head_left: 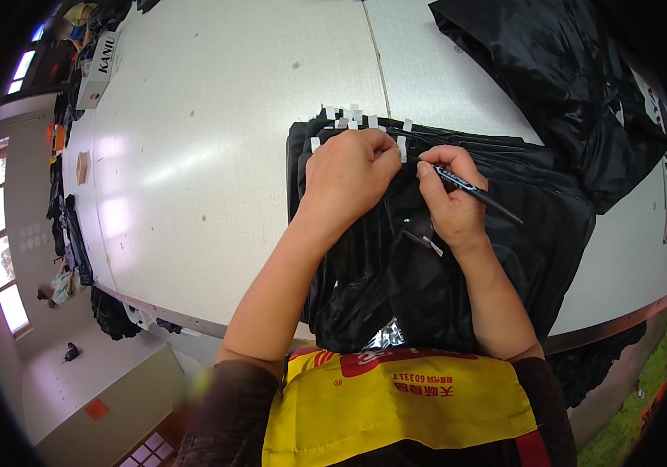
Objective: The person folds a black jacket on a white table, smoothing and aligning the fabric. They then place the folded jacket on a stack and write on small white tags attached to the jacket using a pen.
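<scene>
A stack of folded black garments (458, 288) lies on the table in front of me, with several small white labels (354, 117) sticking up along its far edge. My left hand (349, 171) is closed on the top black garment at that edge, its thumb and forefinger pinched beside one white label (403, 148). The curled fingers hide part of the fabric. In my right hand (455, 204) is a black marker pen (477, 193), gripped like a writing tool, its tip end pointing left toward that label. A small dark piece with a white tag (424, 235) lies on the stack below the hands.
The large pale table (216, 101) has a seam across it. Another heap of shiny black garments (551, 86) lies at the far right. At the far left stand a white box (100, 70) and a small tan object (82, 167). A person (61, 284) is beyond the left edge.
</scene>
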